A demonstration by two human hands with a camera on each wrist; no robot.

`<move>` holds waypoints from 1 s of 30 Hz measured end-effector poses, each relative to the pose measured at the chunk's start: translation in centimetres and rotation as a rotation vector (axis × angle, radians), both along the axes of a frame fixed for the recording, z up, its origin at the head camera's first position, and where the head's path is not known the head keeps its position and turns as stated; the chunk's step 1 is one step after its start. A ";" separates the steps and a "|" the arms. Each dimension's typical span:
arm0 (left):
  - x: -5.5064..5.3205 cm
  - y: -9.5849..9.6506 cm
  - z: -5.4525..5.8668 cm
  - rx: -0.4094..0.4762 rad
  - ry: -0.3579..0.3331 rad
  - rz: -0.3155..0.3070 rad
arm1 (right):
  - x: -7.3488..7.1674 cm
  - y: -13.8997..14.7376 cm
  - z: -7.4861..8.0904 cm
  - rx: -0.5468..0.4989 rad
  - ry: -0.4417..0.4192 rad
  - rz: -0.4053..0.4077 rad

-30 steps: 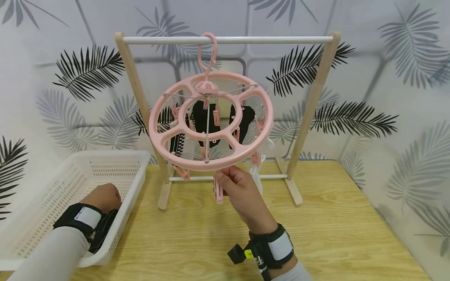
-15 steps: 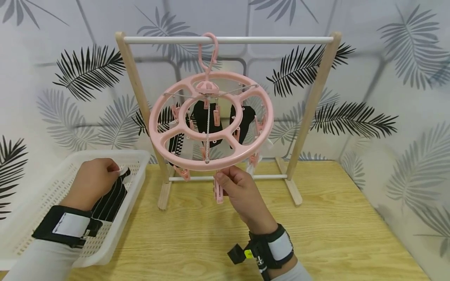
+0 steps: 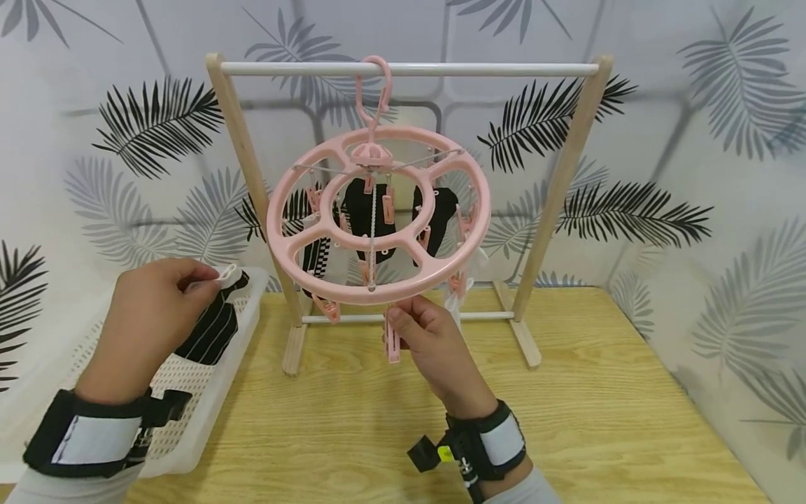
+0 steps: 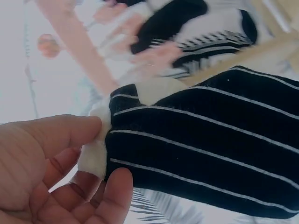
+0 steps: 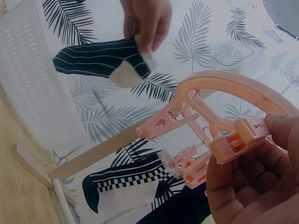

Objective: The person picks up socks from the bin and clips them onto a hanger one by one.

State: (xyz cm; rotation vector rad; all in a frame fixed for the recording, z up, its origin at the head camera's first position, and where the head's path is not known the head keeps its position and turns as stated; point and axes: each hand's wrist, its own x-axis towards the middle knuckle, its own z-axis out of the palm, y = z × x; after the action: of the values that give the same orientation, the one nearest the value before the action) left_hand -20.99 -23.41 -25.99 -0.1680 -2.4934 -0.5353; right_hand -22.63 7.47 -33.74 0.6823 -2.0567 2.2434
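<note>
My left hand pinches the white cuff of a black sock with white stripes. The sock hangs from it over the basket. In the right wrist view the same sock shows a pale heel. My right hand pinches a pink clothespin below the front rim of a round pink clip hanger. Black socks hang inside the ring, and a checkered sock hangs from clips at its left.
The hanger hooks over the white bar of a wooden stand on the wood-grain table. Several other clothespins, such as a front-left clothespin, dangle from the ring. A leaf-patterned wall covering rises behind.
My left hand has come up out of the basket, lifting the striped sock by its cuff. My right hand stays at the clothespin.
</note>
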 end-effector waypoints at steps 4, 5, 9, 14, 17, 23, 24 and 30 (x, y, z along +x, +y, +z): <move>1.2 1.4 0.6 0.040 0.014 -0.025 | 0.0 0.0 0.1 0.009 0.002 -0.004; 1.6 1.8 0.7 0.054 0.015 -0.038 | 0.0 0.0 0.2 0.013 0.003 -0.005; 3.0 3.6 0.6 0.105 -0.012 -0.106 | 0.1 0.1 0.2 0.022 0.004 -0.015; 4.0 6.3 -0.7 0.153 -0.105 -0.188 | 0.1 0.1 0.2 0.005 0.000 -0.022; 3.9 7.6 -2.2 0.189 -0.157 -0.250 | 0.1 0.0 0.1 -0.013 0.002 -0.011; 3.1 9.7 -5.0 0.257 -0.219 -0.388 | 0.2 -0.1 0.1 -0.016 0.011 -0.008; 3.0 10.1 -5.3 0.263 -0.235 -0.402 | 0.2 -0.1 0.1 -0.016 0.013 -0.011; 2.8 11.8 -7.0 0.311 -0.321 -0.487 | 0.2 -0.2 0.0 -0.029 0.034 -0.013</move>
State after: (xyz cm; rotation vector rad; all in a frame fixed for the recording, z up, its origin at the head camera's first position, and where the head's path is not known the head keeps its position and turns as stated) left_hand -18.17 -11.56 -32.98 -0.6171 -2.6305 -1.2245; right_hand -22.40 7.29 -33.69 0.6979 -2.0035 2.2337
